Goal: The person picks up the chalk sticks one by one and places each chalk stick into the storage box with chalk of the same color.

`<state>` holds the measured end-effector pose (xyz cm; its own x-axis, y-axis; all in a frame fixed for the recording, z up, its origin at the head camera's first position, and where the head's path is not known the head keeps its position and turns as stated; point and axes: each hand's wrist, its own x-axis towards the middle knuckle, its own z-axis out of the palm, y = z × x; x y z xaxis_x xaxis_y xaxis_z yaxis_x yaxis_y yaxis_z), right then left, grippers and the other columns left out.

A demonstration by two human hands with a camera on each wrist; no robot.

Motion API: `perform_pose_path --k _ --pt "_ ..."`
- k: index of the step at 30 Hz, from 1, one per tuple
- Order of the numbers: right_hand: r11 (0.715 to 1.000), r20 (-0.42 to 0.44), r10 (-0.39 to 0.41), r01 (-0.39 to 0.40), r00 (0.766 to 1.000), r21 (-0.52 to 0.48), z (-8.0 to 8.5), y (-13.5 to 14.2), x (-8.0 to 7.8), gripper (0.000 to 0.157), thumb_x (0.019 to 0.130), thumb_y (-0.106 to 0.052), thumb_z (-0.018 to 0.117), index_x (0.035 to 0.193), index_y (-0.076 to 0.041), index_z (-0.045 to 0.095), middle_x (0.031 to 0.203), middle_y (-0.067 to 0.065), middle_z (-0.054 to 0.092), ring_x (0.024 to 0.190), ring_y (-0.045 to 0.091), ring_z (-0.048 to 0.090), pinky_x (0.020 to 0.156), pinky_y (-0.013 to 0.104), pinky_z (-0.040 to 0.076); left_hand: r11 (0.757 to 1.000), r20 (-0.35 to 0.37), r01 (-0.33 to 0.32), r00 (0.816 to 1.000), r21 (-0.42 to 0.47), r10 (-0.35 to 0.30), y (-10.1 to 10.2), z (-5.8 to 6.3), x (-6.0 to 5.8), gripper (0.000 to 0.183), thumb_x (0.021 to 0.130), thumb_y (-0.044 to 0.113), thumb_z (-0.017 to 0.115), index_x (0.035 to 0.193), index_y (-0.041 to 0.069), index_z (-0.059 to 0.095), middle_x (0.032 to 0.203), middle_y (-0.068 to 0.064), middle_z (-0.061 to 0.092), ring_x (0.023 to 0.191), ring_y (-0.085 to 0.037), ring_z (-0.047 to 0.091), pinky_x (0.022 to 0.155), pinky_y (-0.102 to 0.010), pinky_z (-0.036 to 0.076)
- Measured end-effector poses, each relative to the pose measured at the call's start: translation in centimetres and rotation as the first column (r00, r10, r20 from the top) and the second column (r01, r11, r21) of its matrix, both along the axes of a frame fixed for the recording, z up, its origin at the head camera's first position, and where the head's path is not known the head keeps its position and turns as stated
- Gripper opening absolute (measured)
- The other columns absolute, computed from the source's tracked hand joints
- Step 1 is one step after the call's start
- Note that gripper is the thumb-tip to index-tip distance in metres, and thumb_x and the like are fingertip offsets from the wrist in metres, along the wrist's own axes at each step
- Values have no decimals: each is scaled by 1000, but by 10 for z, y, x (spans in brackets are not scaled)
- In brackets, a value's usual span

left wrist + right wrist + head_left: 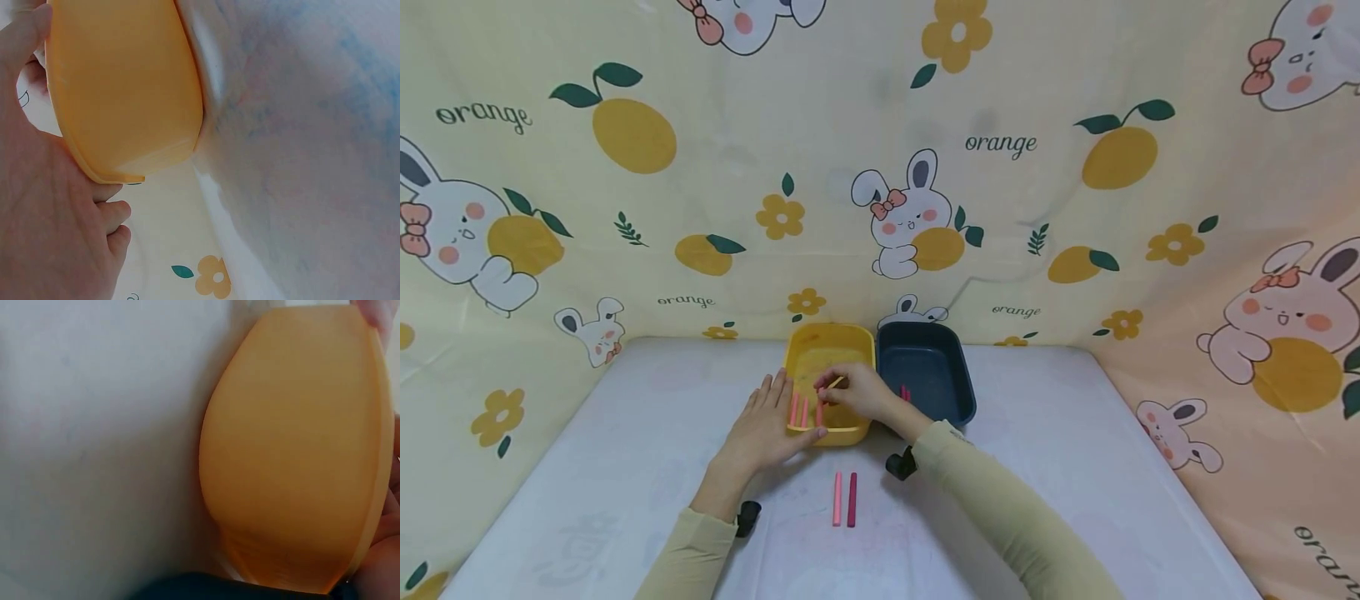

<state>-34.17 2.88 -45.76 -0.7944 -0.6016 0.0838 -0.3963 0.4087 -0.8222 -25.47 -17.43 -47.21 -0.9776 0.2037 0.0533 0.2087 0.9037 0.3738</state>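
Note:
The yellow bin (pixel 854 435) stands at the back of the table. My left hand (pixel 765 431) rests on its left edge with fingers straight, and the thumb lies along the front rim. Over the bin my right hand (pixel 853 392) pinches a slim pink stick (pixel 819 414) that stands near the front wall. To its left, a pink stick (pixel 794 410) and another pink stick (pixel 806 412) lean inside the bin. The left wrist view shows the bin's yellow outer wall (pixel 125 87) beside my left hand (pixel 56 206).
A dark blue bin (pixel 928 362) adjoins the yellow one on the right, with dark pink sticks (pixel 906 393) inside. In front, a light pink stick (pixel 837 500) and a dark pink stick (pixel 852 500) lie side by side on the white tabletop (pixel 1045 450). A patterned cloth hangs behind.

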Motion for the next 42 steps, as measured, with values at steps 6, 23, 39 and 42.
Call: perform_pose_path --k 6,23,39,42 --pt "996 -23 36 -34 999 77 2 -3 -5 16 99 -10 71 113 -5 76 101 -1 73 85 11 70 81 24 61 1000 1 0 1000 5 0 1 0 0 118 91 77 56 162 -8 16 172 -24 8 159 -44 8 128 -57 14" --pt "957 -96 139 -109 986 267 8 1 -26 21 97 -8 73 117 -10 80 110 -4 77 95 13 64 90 21 56 1000 20 -9 1000 -1 9 1 0 0 119 90 79 55 163 -6 13 173 -22 6 159 -43 6 128 -56 12" --pt "895 -136 234 -159 963 416 -4 -8 -43 22 100 -4 69 113 -16 81 107 -8 76 98 12 65 96 23 55 1000 23 -13 1000 -8 13 2 0 -1 119 91 77 56 163 -6 13 173 -22 6 159 -42 6 128 -56 13" --pt "887 -145 228 -144 963 438 -4 -9 -43 22 100 -5 69 112 -18 81 106 -8 76 98 12 64 96 22 55 1000 21 -10 1000 -5 10 1 -1 -1 118 91 77 56 163 -6 14 173 -22 6 159 -42 6 128 -56 13"
